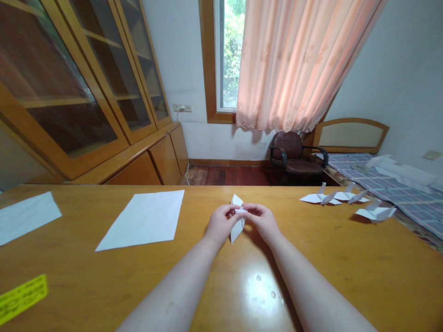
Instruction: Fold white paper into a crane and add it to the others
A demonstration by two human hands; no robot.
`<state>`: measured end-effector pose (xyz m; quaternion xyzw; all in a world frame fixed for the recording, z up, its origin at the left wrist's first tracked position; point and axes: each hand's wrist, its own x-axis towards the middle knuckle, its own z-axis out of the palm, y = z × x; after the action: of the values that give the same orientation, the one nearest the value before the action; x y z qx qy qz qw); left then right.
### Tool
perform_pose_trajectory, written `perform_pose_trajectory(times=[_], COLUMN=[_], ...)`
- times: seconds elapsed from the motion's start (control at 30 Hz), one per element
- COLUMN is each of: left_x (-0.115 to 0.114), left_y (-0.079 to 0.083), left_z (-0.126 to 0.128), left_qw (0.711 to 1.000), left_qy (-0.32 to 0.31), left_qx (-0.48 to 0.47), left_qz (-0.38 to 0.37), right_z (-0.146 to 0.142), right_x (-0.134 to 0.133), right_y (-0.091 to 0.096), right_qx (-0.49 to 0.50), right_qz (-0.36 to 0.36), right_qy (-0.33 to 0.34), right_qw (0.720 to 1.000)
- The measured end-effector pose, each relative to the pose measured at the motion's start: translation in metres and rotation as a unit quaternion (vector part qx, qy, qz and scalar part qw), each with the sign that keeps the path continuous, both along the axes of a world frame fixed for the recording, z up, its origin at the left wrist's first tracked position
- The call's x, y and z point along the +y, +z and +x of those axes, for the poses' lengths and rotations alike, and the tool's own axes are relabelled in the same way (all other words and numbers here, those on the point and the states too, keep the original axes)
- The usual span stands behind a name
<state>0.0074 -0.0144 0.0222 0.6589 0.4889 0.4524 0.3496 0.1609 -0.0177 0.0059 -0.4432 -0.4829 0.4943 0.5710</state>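
Dead centre of the frame, just short of the bench's (145,286) far edge, both hands are at work on a small folded paper piece (238,233)! The left hand (219,223) pinches it at the middle from one side, the right hand (265,219) pinches from the other, fingertips almost meeting, while pointed ends stick out above and below the grip.

Over to the score: three paper cranes (313,198) sit at the right of the frame, wings spread, looking finished. The piece between the hands seems well on, its creases made and its points formed, but no spread-winged shape yet; fine detail is hidden under the fingers. Left of centre, a large white sheet (145,221) lies flat, and a second sheet (27,219) runs off the left edge of the frame; both look unfolded, so judge those as work left.

Now the room to move! Open bench lies between the large sheet and the left hand, more between the right hand and the cranes, and plenty in the lower middle. Tightest spots: that far edge, and the right side, where the nearest crane (375,213) perches close to the bench's edge, by the bed (424,203).
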Motion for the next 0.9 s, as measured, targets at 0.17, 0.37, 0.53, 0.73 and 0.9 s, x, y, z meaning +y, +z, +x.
perform_pose_trajectory(times=[0.17, 0.37, 0.53, 0.73, 0.9], left_x=[0.0019, 0.0020, 0.0032, 0.0045, 0.0060], left_y=[-0.0027, -0.0044, -0.0062, -0.0087, -0.0096], left_z=[-0.0009, 0.0000, -0.0004, -0.0004, -0.0024], left_qw=[1.000, 1.000, 1.000, 1.000, 1.000], left_qy=[0.014, 0.004, -0.003, -0.003, -0.002], left_qx=[-0.013, -0.021, -0.005, -0.006, 0.002], left_qz=[-0.004, 0.003, -0.002, -0.005, 0.018], right_z=[-0.0010, 0.0018, 0.0015, 0.0021, 0.0019], right_x=[-0.0014, 0.0007, 0.0020, 0.0023, 0.0013], right_y=[0.0028, 0.0006, -0.0007, -0.0006, 0.0000], right_qx=[-0.010, -0.028, -0.013, -0.014, -0.009], right_qz=[-0.021, -0.012, -0.017, -0.018, -0.019], right_qy=[0.007, -0.021, -0.041, -0.039, -0.034], right_qw=[1.000, 0.999, 0.999, 0.999, 0.999])
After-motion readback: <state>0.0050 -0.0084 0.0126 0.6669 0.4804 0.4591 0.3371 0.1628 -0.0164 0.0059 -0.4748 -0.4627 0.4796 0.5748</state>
